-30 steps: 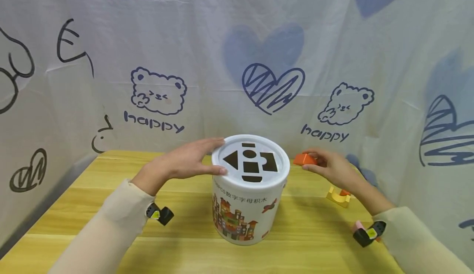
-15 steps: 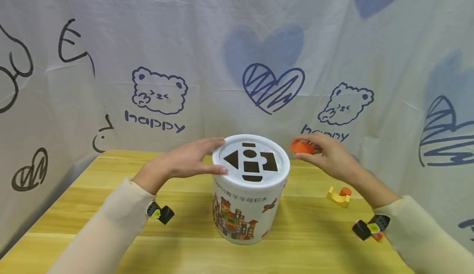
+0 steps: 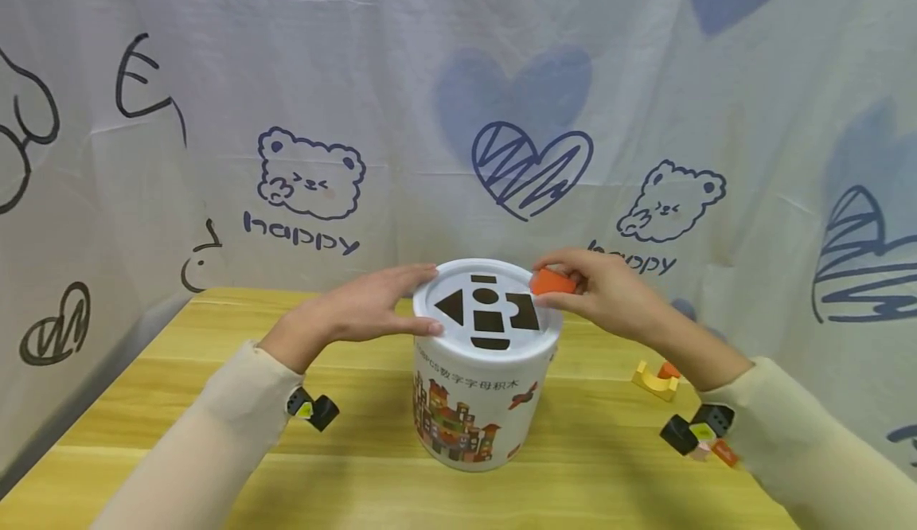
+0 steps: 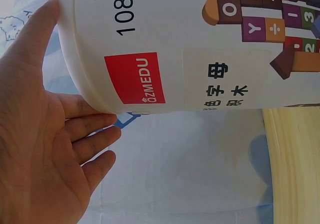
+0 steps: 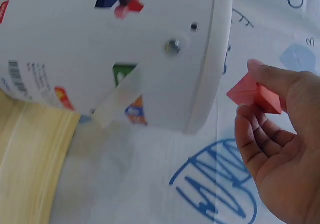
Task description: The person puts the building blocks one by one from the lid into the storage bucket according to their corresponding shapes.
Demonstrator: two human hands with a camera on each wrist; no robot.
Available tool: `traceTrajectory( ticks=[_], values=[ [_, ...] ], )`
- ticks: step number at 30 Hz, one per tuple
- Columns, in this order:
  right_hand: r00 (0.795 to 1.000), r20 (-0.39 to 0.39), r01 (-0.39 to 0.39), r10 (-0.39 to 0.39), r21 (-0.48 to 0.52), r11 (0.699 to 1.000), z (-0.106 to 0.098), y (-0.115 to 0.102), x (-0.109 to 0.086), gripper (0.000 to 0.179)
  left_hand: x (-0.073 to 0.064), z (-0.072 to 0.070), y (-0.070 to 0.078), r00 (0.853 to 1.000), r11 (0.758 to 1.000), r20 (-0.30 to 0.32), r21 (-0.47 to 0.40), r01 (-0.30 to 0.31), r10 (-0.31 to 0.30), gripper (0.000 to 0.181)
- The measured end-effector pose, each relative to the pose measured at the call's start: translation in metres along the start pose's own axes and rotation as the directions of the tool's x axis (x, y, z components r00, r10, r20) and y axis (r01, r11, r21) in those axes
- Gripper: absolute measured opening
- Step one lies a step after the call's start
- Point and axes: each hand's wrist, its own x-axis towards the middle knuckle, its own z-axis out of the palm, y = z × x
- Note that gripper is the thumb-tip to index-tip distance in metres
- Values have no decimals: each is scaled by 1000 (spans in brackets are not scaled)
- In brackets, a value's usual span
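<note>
A white bucket [image 3: 466, 415] printed with colourful blocks stands upright on the table. Its white lid [image 3: 453, 341] has several dark cut-outs, among them a triangle, a circle and rectangles. At the lid's left side rests my left hand [image 3: 365, 307], fingers fairly straight, thumb on the near part of the rim. My right hand [image 3: 609, 287] pinches an orange triangular block [image 3: 552, 282] between thumb and fingers over the lid's right edge. The right wrist view shows the same block [image 5: 255, 93] just beyond the rim, two of its faces visible.
To the right on the wooden table [image 3: 344, 474] lie a yellow arch block [image 3: 655, 384] and a small orange block [image 3: 669, 371] behind it. Nearer, another orange block [image 3: 725, 453] and a pink one [image 3: 700, 453] are partly covered by the right wrist camera. A printed curtain hangs behind.
The right hand has lifted the orange block and carried it left to the lid's edge, turning it on the way. The left hand and the bucket have stayed in place.
</note>
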Motion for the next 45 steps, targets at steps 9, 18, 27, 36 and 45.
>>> traceTrajectory(
  ticks=[9, 18, 27, 36, 45],
  values=[
    [994, 86, 62, -63, 16, 998, 9, -25, 12, 34, 2, 1, 0, 1000, 1000, 11, 10, 7, -7, 101],
    [992, 110, 72, -62, -96, 993, 24, -45, 28, 34, 3, 0, -1, 1000, 1000, 19, 3, 7, -7, 101],
    [991, 129, 54, -31, -179, 982, 41, -62, 43, 35, 2, 0, -1, 1000, 1000, 21, 1, 3, -3, 102],
    [992, 126, 35, -10, -197, 980, 55, -73, 54, 35, 1, -1, -1, 1000, 1000, 21, 1, 1, -1, 101],
    [992, 123, 21, 6, -215, 976, 65, -75, 57, 34, 1, -1, -2, 1000, 1000, 23, -8, 2, -2, 100]
  ],
)
